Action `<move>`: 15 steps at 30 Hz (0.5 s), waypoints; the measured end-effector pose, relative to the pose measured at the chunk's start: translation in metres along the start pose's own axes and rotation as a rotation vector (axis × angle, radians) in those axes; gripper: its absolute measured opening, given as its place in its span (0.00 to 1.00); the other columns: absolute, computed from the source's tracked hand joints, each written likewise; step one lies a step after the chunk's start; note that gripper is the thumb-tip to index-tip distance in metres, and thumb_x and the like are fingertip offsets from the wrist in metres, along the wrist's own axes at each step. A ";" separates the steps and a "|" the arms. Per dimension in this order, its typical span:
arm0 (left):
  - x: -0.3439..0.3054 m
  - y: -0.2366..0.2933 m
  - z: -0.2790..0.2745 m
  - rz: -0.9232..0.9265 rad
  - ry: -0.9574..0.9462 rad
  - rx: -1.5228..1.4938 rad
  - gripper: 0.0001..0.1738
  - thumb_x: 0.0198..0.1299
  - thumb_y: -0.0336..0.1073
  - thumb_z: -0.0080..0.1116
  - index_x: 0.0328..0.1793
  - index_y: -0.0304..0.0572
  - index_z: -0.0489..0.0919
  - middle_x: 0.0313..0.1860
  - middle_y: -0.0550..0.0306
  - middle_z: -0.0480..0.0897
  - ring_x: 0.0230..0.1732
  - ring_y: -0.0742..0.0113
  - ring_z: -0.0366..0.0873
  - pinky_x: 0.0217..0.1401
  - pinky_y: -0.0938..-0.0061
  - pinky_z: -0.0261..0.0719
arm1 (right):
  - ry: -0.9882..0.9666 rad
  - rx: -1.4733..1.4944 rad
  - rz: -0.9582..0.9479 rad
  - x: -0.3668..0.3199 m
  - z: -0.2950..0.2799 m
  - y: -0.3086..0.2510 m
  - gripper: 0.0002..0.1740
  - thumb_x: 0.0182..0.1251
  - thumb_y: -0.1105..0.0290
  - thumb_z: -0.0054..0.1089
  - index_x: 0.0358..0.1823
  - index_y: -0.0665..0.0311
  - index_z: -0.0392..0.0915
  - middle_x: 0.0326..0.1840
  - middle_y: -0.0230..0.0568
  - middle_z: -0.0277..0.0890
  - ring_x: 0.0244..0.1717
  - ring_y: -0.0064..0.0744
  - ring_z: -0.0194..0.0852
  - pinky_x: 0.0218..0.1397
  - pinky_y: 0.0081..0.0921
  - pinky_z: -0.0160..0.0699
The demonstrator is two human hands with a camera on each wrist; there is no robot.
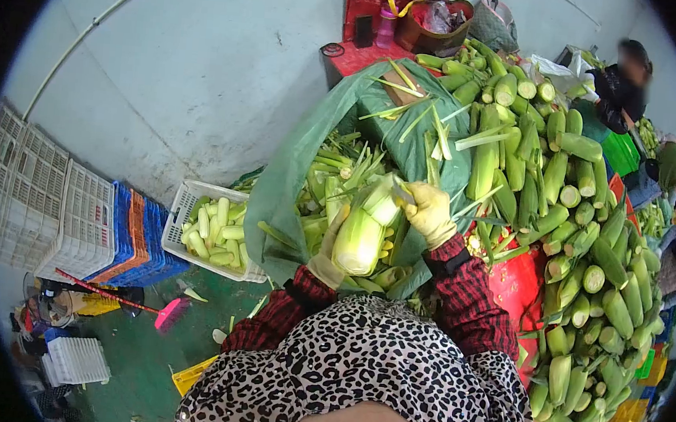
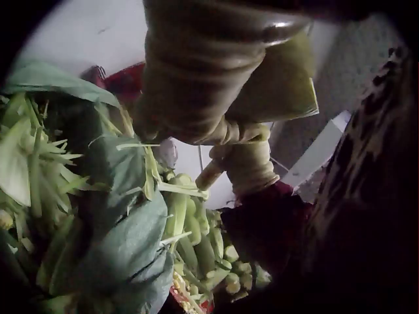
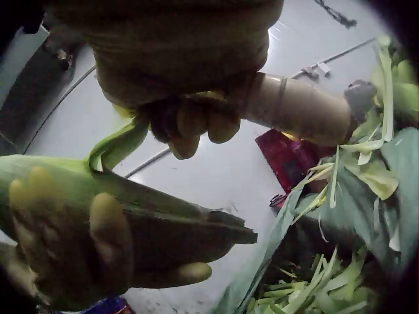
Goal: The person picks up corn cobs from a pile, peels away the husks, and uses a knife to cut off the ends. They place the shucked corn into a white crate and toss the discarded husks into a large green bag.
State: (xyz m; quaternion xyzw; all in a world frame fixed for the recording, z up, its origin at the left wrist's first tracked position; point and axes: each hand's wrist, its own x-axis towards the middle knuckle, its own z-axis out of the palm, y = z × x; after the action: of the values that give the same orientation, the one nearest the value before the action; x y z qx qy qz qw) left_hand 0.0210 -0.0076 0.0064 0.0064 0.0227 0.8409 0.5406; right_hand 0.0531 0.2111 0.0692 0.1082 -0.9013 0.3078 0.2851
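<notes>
In the head view, my gloved left hand (image 1: 326, 262) holds a husked-over ear of corn (image 1: 357, 244) from its left side, above a green bag (image 1: 279, 198). My gloved right hand (image 1: 431, 214) is at the ear's far end, gripping a knife (image 1: 403, 192). Its pale, thick handle (image 3: 304, 108) sticks out of the fist in the right wrist view. There, a strip of green husk (image 3: 121, 144) bends up from the ear to the right fingers. Spread along the ear are the left hand's fingers (image 3: 111, 229). Peeled husks (image 1: 333, 171) fill the bag.
Unpeeled corn (image 1: 582, 230) is heaped on red sheeting (image 1: 516, 292) at right. A white crate (image 1: 174, 226) of peeled ears stands left, near stacked crates (image 1: 83, 215). A pink broom (image 1: 171, 314) lies on the floor. Another person (image 1: 621, 90) is at the far right.
</notes>
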 end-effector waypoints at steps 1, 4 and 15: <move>-0.003 0.001 0.001 0.000 -0.040 0.027 0.47 0.68 0.68 0.38 0.75 0.32 0.58 0.63 0.24 0.71 0.55 0.32 0.78 0.57 0.43 0.80 | 0.025 0.035 0.008 0.005 0.003 0.001 0.13 0.65 0.57 0.57 0.32 0.60 0.79 0.28 0.46 0.76 0.31 0.50 0.78 0.34 0.38 0.76; -0.014 0.007 0.008 0.000 -0.120 0.080 0.47 0.67 0.68 0.39 0.75 0.32 0.58 0.62 0.25 0.71 0.56 0.33 0.78 0.57 0.43 0.80 | 0.080 0.100 0.186 0.018 0.012 0.002 0.15 0.65 0.56 0.59 0.32 0.62 0.80 0.28 0.46 0.77 0.29 0.47 0.77 0.34 0.35 0.75; -0.065 0.005 0.039 0.035 -0.003 0.175 0.43 0.65 0.64 0.50 0.75 0.39 0.61 0.62 0.31 0.74 0.54 0.38 0.80 0.53 0.50 0.84 | 0.349 0.417 0.807 0.050 0.023 0.064 0.21 0.69 0.53 0.60 0.39 0.68 0.84 0.24 0.32 0.77 0.24 0.22 0.69 0.31 0.26 0.72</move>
State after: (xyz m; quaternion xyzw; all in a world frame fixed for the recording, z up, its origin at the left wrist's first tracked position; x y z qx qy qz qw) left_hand 0.0444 -0.0675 0.0464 0.0552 0.0950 0.8451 0.5232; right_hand -0.0213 0.2459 0.0518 -0.2482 -0.7291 0.5815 0.2620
